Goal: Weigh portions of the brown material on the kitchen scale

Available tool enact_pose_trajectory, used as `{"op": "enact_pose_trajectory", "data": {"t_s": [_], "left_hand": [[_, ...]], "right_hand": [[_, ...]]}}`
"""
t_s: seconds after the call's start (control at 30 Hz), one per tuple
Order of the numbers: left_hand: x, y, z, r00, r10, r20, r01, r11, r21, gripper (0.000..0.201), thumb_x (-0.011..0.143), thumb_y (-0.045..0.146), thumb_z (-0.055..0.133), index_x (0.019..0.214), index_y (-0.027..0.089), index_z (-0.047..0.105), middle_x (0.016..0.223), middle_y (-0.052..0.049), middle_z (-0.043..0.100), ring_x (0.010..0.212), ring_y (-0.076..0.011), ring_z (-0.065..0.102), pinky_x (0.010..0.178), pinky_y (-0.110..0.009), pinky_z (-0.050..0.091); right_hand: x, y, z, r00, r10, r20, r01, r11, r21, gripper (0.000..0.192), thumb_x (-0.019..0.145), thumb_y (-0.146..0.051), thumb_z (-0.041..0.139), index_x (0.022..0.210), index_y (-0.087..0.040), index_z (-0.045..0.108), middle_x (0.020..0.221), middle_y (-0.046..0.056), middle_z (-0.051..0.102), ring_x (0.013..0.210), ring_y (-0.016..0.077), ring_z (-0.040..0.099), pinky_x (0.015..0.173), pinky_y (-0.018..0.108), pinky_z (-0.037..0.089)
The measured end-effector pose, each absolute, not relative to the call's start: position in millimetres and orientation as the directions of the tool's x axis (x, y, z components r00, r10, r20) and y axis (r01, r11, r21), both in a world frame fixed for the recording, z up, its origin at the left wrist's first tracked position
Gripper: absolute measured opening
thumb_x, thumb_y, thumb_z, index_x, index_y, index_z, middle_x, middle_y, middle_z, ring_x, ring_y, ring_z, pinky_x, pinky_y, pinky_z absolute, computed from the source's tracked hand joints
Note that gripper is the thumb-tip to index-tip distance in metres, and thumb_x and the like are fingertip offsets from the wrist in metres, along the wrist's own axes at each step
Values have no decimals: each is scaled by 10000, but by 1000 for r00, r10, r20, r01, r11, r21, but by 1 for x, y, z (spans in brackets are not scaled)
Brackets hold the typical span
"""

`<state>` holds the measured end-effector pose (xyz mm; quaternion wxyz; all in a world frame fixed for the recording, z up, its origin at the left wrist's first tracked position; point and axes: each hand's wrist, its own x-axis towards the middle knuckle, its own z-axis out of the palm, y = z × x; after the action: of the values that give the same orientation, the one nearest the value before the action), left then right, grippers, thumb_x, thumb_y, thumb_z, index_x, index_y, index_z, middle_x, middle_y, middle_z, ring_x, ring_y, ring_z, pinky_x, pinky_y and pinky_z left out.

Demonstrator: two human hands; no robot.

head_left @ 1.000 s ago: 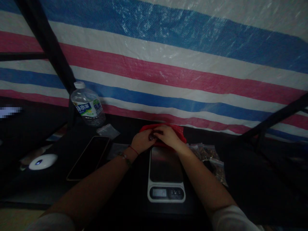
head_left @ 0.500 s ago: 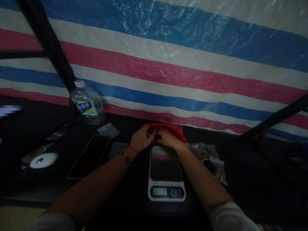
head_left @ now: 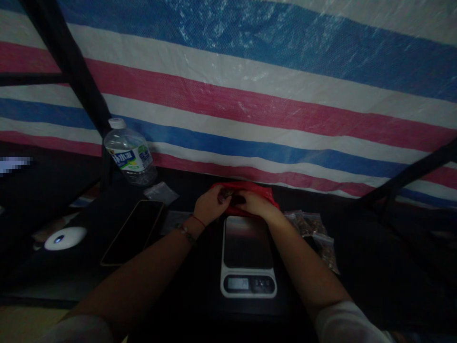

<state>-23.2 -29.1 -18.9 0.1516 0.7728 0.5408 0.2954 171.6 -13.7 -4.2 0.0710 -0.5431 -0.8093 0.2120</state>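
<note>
A crumpled red plastic bag [head_left: 263, 191] lies at the back of the black table, behind a white kitchen scale [head_left: 248, 245] with a dark plate and a lit display. At the bag's left side my left hand [head_left: 210, 206] is closed around a small dark brownish bundle [head_left: 225, 194], too dim to identify. My right hand [head_left: 255, 205] reaches over the front of the bag with curled fingers; its fingertips are in shadow and what they grip is hidden. Several small clear zip bags [head_left: 314, 223] of coppery brown pieces lie right of my right forearm.
Left of the scale are a flat clear bag [head_left: 173, 220], a dark phone [head_left: 135, 233], another clear zip bag [head_left: 161, 192] and a white oval device [head_left: 65, 237]. A large clear bottle [head_left: 131, 155] stands behind them. A striped tarp [head_left: 250, 100] hangs at the back, with black frame bars [head_left: 71, 66].
My right hand has moved slightly right, away from my left hand, opening a small gap between them over the red bag. The left hand stays in place.
</note>
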Motion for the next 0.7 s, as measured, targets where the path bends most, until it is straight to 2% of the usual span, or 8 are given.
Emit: {"op": "enact_pose_trajectory", "data": {"t_s": [0.13, 0.33, 0.43, 0.57, 0.7], "left_hand": [[-22, -29, -20, 238, 929, 283, 767, -358, 532, 370, 854, 424, 557, 1166, 225, 559, 1042, -49, 675, 926, -196, 651, 798, -271, 493], [-22, -28, -21, 315, 907, 281, 760, -418, 498, 383, 834, 429, 575, 1161, 229, 571, 1063, -45, 683, 954, -215, 652, 816, -289, 499], [-22, -27, -23, 330, 903, 274, 759, -426, 492, 372, 833, 424, 575, 1158, 243, 574, 1032, -38, 689, 922, -205, 659, 784, -281, 503], [-22, -25, -25, 352, 895, 273, 753, -444, 486, 368, 828, 425, 577, 1155, 257, 582, 1046, -32, 688, 929, -205, 659, 787, -284, 504], [-21, -25, -27, 363, 888, 282, 745, -458, 484, 387, 833, 432, 569, 1178, 257, 575, 1081, -34, 686, 953, -208, 657, 816, -287, 503]], "right_hand": [[168, -13, -5, -450, 886, -108, 825, 367, -429, 305, 773, -60, 563, 1024, -163, 705, 1073, 78, 709, 943, 178, 655, 825, 230, 467], [173, -10, 0, -326, 944, -48, 852, 272, -447, 273, 778, -47, 544, 908, -197, 729, 960, 44, 734, 850, 170, 671, 761, 234, 482], [173, -7, 3, -252, 965, 65, 819, 249, -517, 249, 794, -74, 556, 922, -201, 727, 951, 39, 735, 859, 176, 672, 796, 262, 489], [166, -8, 4, -217, 935, 279, 670, 351, -654, 201, 797, -107, 586, 924, -179, 725, 967, 52, 726, 902, 179, 663, 844, 292, 492], [156, -14, 7, -316, 873, 373, 581, 488, -651, 254, 794, -99, 596, 997, -191, 718, 1029, 60, 712, 958, 182, 643, 877, 319, 486]]}}
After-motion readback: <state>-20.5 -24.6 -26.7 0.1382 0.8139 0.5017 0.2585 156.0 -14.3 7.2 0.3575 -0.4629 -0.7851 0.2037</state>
